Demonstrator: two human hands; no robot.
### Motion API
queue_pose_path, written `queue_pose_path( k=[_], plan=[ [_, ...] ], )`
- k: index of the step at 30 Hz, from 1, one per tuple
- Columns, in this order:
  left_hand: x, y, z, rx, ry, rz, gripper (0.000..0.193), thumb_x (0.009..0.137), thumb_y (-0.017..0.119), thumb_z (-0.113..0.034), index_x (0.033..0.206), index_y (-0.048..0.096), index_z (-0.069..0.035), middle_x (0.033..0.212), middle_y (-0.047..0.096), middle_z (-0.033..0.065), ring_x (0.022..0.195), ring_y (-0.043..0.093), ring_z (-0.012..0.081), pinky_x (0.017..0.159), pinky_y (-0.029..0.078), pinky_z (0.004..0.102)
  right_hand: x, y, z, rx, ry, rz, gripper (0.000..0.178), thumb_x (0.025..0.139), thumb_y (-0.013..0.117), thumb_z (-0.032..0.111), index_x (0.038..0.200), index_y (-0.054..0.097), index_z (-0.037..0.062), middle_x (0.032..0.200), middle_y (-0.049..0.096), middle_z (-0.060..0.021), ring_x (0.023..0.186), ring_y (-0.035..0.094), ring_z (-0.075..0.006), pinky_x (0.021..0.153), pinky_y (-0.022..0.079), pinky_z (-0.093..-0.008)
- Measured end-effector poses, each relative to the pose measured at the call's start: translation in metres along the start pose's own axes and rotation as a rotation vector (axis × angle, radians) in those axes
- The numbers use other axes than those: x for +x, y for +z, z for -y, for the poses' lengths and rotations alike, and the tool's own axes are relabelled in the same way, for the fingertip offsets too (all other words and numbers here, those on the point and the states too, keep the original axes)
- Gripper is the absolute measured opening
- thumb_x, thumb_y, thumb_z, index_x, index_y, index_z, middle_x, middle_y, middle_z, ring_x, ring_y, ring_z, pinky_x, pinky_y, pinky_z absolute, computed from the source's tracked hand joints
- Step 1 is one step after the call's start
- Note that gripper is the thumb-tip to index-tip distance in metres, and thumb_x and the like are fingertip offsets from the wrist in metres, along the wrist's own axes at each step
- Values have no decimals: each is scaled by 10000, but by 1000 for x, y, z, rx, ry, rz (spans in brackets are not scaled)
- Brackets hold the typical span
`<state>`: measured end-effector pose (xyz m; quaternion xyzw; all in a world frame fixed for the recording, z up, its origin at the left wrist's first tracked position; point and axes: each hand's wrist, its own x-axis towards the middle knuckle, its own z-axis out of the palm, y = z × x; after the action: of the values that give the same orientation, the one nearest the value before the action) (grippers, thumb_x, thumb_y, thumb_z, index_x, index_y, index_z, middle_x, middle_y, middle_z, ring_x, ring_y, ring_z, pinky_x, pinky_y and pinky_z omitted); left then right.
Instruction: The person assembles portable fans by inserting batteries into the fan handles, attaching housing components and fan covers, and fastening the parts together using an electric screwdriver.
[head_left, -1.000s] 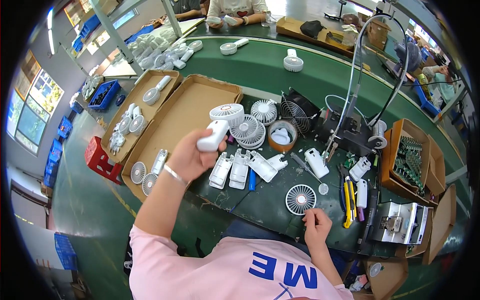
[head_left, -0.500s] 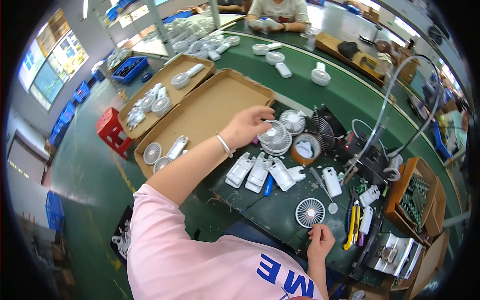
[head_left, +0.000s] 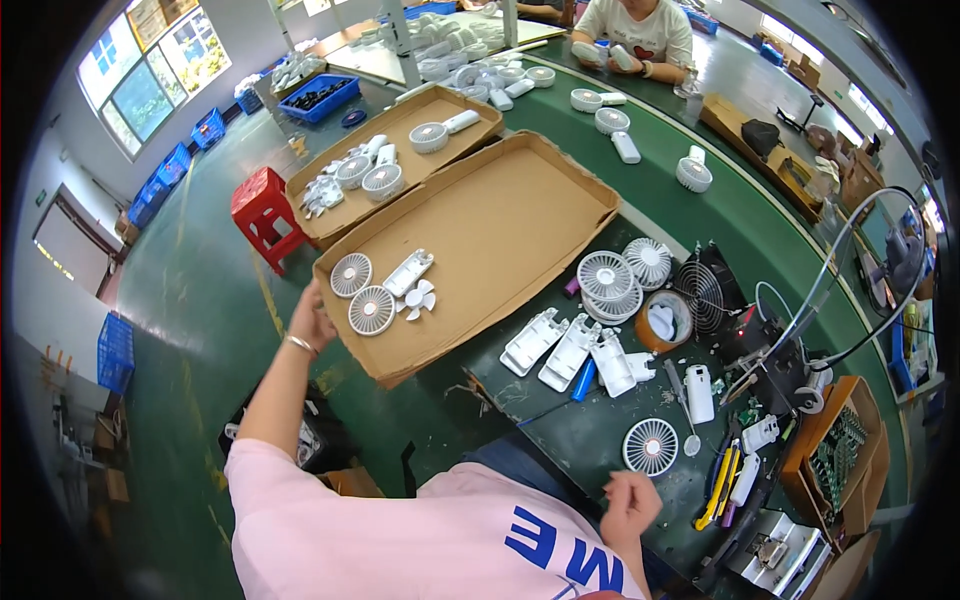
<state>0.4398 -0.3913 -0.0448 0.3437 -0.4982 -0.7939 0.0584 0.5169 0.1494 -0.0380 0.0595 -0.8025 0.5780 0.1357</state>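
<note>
My left hand (head_left: 314, 318) is at the left edge of a shallow cardboard tray (head_left: 500, 255), its fingers closed on the rim and partly hidden by it. Inside the tray's near left end lie two white round fan grilles (head_left: 372, 310), a white handle housing (head_left: 408, 272) and a small white fan blade (head_left: 417, 299). My right hand (head_left: 630, 505) is curled closed over the front of the dark bench, with nothing seen in it. Just beyond it, not touching, a white fan grille (head_left: 650, 447) lies flat.
White handle shells (head_left: 572, 352), stacked grilles (head_left: 610, 285), a tape roll (head_left: 664, 320), a yellow cutter (head_left: 718, 490) and a wired black device (head_left: 755, 345) crowd the bench. Another tray (head_left: 400, 150) holds handheld fans. A red stool (head_left: 265, 212) stands left. Across the green belt sits a person (head_left: 635, 40).
My left hand has moved from the stacked grilles to the tray's left edge. My right hand has drawn slightly away from the single grille. The whole view has shifted.
</note>
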Motion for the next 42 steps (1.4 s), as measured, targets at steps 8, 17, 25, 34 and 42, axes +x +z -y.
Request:
queue_pose_path(
  k=[8,17,25,34,42],
  plan=[
    [-95,22,88,-402,80,411,526,905,528,-294,1346,369,-55,1302,524,87,1172,528,259,1002,418,430,33,131,43,663,493,777,522,883,602,97,1310,316,4,1212,529,-164,1054,562,-205,859,478,-303],
    [-63,-12,36,855,96,533,459,795,649,-83,1226,503,-27,1204,585,122,1137,547,233,931,442,353,51,159,87,789,638,468,491,883,520,62,1305,279,-3,1212,484,-166,1034,576,-253,828,540,-371],
    [61,140,42,1332,1098,625,393,826,612,-99,1207,534,-37,1229,573,121,1140,530,279,987,405,378,53,143,80,973,383,450,614,916,545,95,1390,166,7,1242,457,-127,1030,539,-173,766,518,-319],
    [22,195,52,1359,1259,724,404,828,602,-94,1220,526,-35,1246,564,113,1156,523,254,999,395,378,44,96,72,1054,273,367,648,917,555,130,1401,138,23,1333,392,-130,1148,472,-194,784,523,-308],
    [-31,159,94,1392,1200,603,413,829,593,-89,1231,519,-33,1261,556,106,1170,518,233,1010,386,378,63,88,65,1020,289,304,607,924,543,124,1386,163,24,1273,421,-123,1120,486,-179,804,515,-315]
  ],
)
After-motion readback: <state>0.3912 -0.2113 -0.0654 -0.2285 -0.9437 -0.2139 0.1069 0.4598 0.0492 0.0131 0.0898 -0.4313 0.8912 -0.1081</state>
